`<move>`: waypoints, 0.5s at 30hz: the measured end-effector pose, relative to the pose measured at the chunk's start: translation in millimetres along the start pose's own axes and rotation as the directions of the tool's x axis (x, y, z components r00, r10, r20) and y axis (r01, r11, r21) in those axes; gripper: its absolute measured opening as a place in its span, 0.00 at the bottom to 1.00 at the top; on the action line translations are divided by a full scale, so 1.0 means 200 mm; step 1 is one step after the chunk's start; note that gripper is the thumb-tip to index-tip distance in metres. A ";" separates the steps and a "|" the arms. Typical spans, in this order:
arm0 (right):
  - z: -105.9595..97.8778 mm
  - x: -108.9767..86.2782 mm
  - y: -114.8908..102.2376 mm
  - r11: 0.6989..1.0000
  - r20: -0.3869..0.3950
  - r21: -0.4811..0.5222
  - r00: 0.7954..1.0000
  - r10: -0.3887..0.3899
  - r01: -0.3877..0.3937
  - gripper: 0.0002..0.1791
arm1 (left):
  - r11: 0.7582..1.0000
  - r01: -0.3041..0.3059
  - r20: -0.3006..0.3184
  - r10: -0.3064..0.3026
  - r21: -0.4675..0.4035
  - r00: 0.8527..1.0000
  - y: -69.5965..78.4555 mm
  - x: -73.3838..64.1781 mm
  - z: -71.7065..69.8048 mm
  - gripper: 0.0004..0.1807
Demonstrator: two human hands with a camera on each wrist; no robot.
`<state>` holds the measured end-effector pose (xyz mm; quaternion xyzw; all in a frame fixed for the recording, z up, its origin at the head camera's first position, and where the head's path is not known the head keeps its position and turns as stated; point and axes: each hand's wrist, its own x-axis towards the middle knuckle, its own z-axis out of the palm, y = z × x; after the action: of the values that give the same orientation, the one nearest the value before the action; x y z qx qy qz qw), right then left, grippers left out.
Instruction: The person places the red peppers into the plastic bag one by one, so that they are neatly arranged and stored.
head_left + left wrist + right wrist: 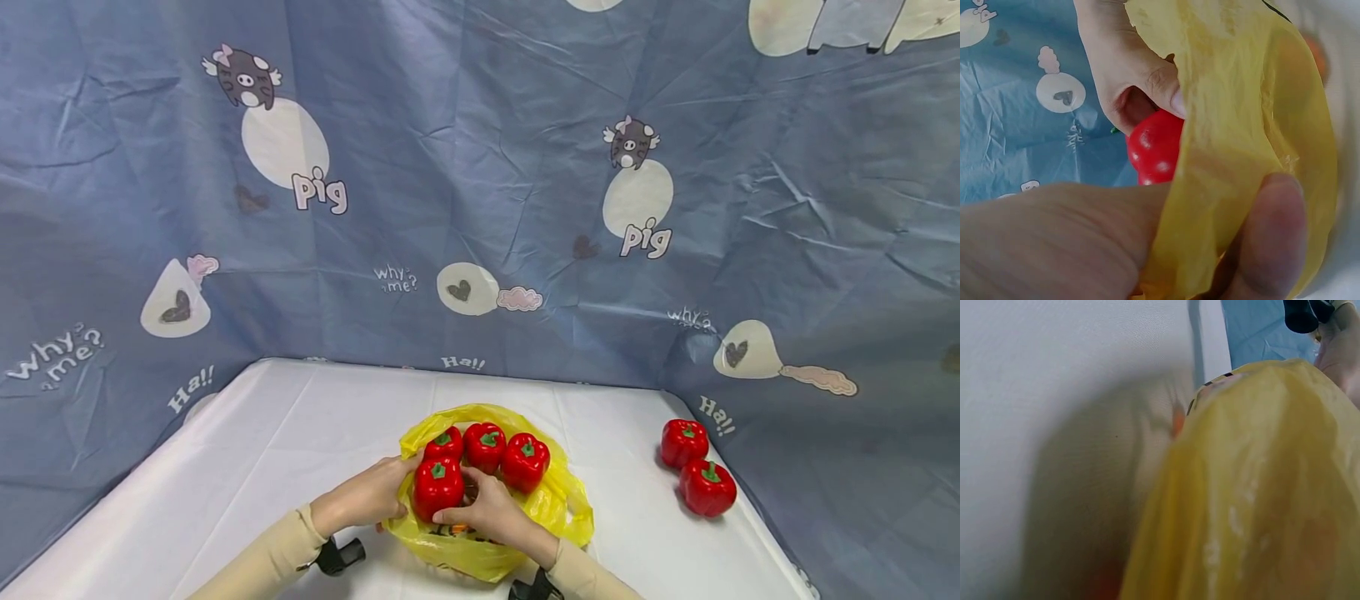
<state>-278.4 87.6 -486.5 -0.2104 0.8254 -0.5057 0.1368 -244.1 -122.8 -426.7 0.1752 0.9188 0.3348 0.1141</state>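
A yellow plastic bag [558, 500] stands with its mouth spread open around several red bell peppers. My right hand [491, 507] grips the front bell pepper [438, 489] between thumb and fingers. At the left side, my left hand [371, 497] holds the rim of the bag; in the left wrist view its thumb [1275, 219] lies on the yellow plastic, with the bag between thumb and fingers. Behind the gripped pepper sit a left pepper [444, 443], a middle one [484, 446] and a right one [526, 462]. Yellow plastic [1241, 506] hides my right hand in the right wrist view.
Two more red bell peppers, a far one [684, 442] and a near one [707, 488], lie by the right edge of the white table [315, 417]. Something patterned with orange [458, 528] shows inside the bag. A blue printed cloth [480, 183] hangs behind the table.
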 end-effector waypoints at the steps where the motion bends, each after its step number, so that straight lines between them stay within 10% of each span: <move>1: 0.00 0.00 0.00 1.000 0.000 0.002 1.000 -0.001 0.001 0.45 | 1.000 0.000 0.000 0.000 0.003 1.000 0.00 0.00 0.00 0.46; 15: -0.07 -0.05 0.01 1.000 0.023 -0.001 1.000 -0.008 0.008 0.45 | 1.000 -0.005 0.001 0.005 0.012 1.000 0.00 0.01 0.00 0.47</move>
<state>-277.1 103.7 -482.1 -0.2195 0.8232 -0.5034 0.1441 -245.3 -122.1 -427.2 0.1782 0.9203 0.3295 0.1129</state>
